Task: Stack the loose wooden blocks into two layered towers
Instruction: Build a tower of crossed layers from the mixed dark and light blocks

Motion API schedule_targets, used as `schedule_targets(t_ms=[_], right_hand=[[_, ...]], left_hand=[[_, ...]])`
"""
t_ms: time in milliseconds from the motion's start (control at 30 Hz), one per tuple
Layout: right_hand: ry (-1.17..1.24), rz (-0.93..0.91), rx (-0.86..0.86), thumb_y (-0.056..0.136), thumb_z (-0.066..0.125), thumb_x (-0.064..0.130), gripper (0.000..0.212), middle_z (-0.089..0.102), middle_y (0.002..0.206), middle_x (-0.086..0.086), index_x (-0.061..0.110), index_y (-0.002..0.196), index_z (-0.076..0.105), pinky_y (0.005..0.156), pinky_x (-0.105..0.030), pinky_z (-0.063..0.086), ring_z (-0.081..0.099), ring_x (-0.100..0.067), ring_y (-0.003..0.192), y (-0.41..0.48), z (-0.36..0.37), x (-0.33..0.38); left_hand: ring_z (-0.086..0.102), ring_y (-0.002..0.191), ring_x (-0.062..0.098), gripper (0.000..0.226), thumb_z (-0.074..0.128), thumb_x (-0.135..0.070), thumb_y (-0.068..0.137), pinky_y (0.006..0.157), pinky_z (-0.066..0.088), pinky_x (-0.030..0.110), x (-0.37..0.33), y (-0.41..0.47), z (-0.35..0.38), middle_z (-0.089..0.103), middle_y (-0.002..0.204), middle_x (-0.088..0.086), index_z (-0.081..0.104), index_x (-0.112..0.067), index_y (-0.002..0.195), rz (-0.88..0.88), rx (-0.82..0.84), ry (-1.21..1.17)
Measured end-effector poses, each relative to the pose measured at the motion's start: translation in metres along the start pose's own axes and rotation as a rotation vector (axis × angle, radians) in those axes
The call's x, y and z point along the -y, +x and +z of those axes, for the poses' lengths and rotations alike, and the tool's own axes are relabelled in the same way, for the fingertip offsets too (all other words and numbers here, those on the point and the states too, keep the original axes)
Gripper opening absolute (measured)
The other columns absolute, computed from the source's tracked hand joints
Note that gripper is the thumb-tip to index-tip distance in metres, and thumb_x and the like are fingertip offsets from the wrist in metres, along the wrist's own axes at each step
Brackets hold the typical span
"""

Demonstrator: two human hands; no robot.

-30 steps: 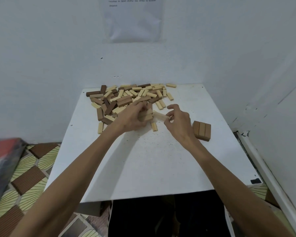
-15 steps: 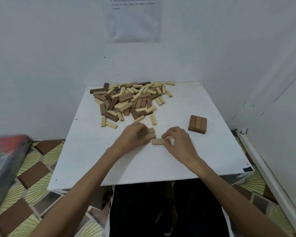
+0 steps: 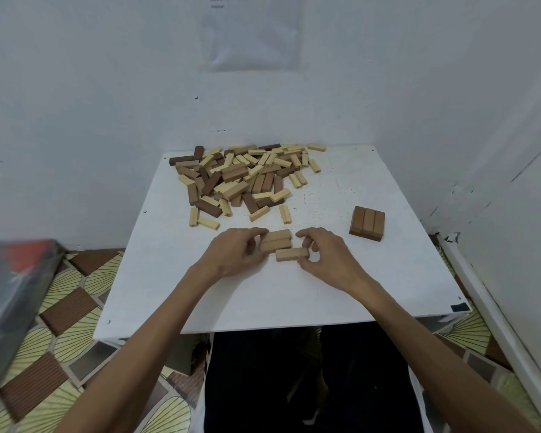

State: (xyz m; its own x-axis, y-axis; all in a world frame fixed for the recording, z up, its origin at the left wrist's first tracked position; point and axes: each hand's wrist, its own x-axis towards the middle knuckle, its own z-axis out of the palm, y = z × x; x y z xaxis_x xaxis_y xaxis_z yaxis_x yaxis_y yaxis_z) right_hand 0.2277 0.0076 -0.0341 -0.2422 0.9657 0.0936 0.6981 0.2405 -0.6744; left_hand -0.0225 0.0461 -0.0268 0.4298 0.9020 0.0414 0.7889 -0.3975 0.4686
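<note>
Three tan wooden blocks lie side by side in the middle of the white table (image 3: 294,295). My left hand (image 3: 238,253) holds the two far blocks (image 3: 275,240) at their left ends with curled fingers. My right hand (image 3: 324,254) pinches the near block (image 3: 291,254) at its right end; this block sits shifted a little to the right of the other two. A finished layer of three brown blocks (image 3: 367,222) lies flat at the right. A loose pile of light and dark blocks (image 3: 241,179) covers the far part of the table.
White walls close in behind the table and on the right. A taped sheet of paper (image 3: 252,32) hangs on the back wall. A dark box (image 3: 10,295) stands at the left over a patterned floor (image 3: 66,323). My legs sit under the table's near edge.
Both hands came back from the pile to the table's middle with blocks. The two far blocks now lie flat together, and the near block has been brought closer to them.
</note>
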Motion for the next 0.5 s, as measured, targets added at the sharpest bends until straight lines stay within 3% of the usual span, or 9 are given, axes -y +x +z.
schedule_targets(t_ms=[67,200,333,400,500], right_hand=[[0.041,0.021,0.004,0.088,0.078,0.017,0.051,0.062,0.108,0.003,0.017,0.135,0.058,0.08,-0.02,0.043,0.054,-0.011,0.092,0.004,0.0,0.004],[-0.049,0.071,0.059,0.087,0.079,0.035,0.068,0.055,0.105,0.007,0.022,0.146,0.047,0.084,-0.028,0.045,0.051,-0.014,0.101,0.01,0.0,0.005],[-0.095,0.102,0.194,0.085,0.074,0.049,0.087,0.057,0.096,0.012,0.025,0.157,0.031,0.082,-0.032,0.045,0.048,-0.014,0.103,0.019,-0.009,0.005],[-0.105,0.066,0.256,0.083,0.076,0.044,0.087,0.06,0.095,0.011,0.023,0.157,0.034,0.084,-0.034,0.049,0.054,-0.012,0.098,0.027,-0.016,0.007],[-0.116,0.043,0.339,0.082,0.078,0.032,0.083,0.067,0.095,0.004,0.018,0.154,0.039,0.088,-0.036,0.052,0.062,-0.014,0.093,0.039,-0.021,0.011]], left_hand=[[0.06,0.078,0.012,0.037,0.069,-0.035,0.091,0.075,0.053,0.038,-0.003,0.004,-0.003,0.066,0.087,-0.01,0.066,-0.025,0.126,0.026,0.058,-0.07],[0.059,0.091,0.014,0.054,0.066,-0.04,0.086,0.08,0.045,0.03,-0.008,0.011,-0.013,0.064,0.102,-0.011,0.058,-0.023,0.136,0.001,0.225,-0.047],[0.058,0.101,0.017,0.083,0.072,-0.067,0.078,0.082,0.044,0.033,-0.018,0.014,-0.017,0.059,0.104,-0.012,0.043,-0.028,0.145,-0.071,0.284,0.061],[0.056,0.096,0.017,0.1,0.075,-0.077,0.069,0.081,0.044,0.034,-0.023,0.014,-0.013,0.055,0.097,-0.013,0.036,-0.03,0.149,-0.117,0.267,0.113],[0.056,0.09,0.017,0.095,0.081,-0.07,0.067,0.076,0.045,0.034,-0.024,0.015,-0.003,0.056,0.091,-0.012,0.045,-0.025,0.142,-0.158,0.235,0.085]])
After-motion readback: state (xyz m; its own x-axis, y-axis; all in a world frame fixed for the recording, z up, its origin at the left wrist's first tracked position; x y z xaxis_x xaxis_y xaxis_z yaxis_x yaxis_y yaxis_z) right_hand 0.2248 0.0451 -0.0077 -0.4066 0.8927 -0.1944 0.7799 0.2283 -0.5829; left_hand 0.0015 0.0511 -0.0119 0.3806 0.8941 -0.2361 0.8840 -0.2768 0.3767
